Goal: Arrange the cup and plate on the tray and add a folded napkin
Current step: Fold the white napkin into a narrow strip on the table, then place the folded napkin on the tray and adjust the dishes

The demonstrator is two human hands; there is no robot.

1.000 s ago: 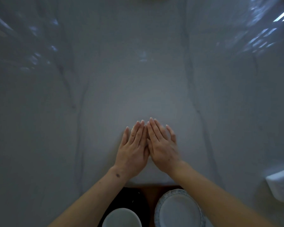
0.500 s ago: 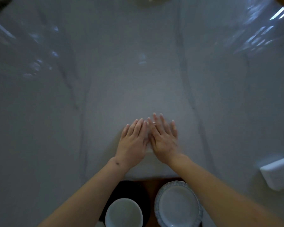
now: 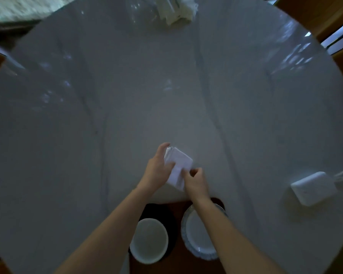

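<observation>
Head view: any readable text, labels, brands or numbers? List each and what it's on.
None readable.
Folded napkin, held by the left hand and right hand: plain white, no print.
Cup and plate: no lettering; the plate rim carries only a pattern.
White box at the table's right edge: any marking is too blurred to read.
Packaging at the far edge: dark marks, too blurred to read.

No text, label, brand or number can be read on anything in view.
</observation>
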